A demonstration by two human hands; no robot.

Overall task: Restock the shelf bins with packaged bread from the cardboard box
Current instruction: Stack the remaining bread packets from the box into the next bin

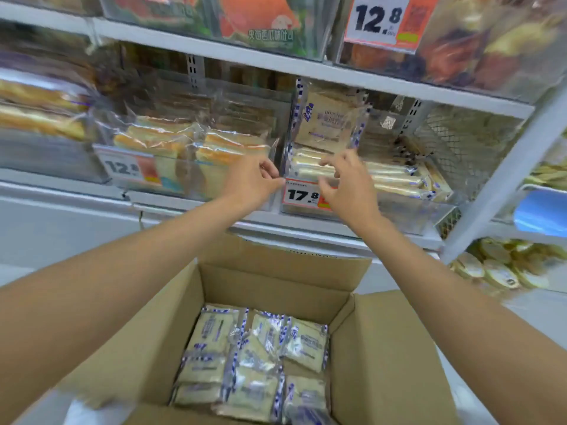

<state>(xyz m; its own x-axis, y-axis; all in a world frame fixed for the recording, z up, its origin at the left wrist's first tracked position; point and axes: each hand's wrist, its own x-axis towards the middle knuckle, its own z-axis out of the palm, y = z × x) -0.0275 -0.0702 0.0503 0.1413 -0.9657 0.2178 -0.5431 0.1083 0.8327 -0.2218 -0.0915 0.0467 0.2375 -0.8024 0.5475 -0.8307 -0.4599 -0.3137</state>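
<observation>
Both bare arms reach forward over an open cardboard box (270,289) toward a clear shelf bin (395,210); the left hand (251,179) sits at the bin's left front corner, fingers curled loosely together, gripping nothing visible; the right hand (346,182) is at the bin's front edge, fingers spread apart and empty, partly covering a price tag (302,194) reading 17.8; just above its fingertips a bread packet (328,124) with blue-and-white edging stands upright in the bin, resting on flat-lying packets (392,176) of the same kind; more such packets (254,363) lie in layers on the box floor; the neighbouring bin (184,179) to the left holds sliced bread behind a 12.8 tag.
</observation>
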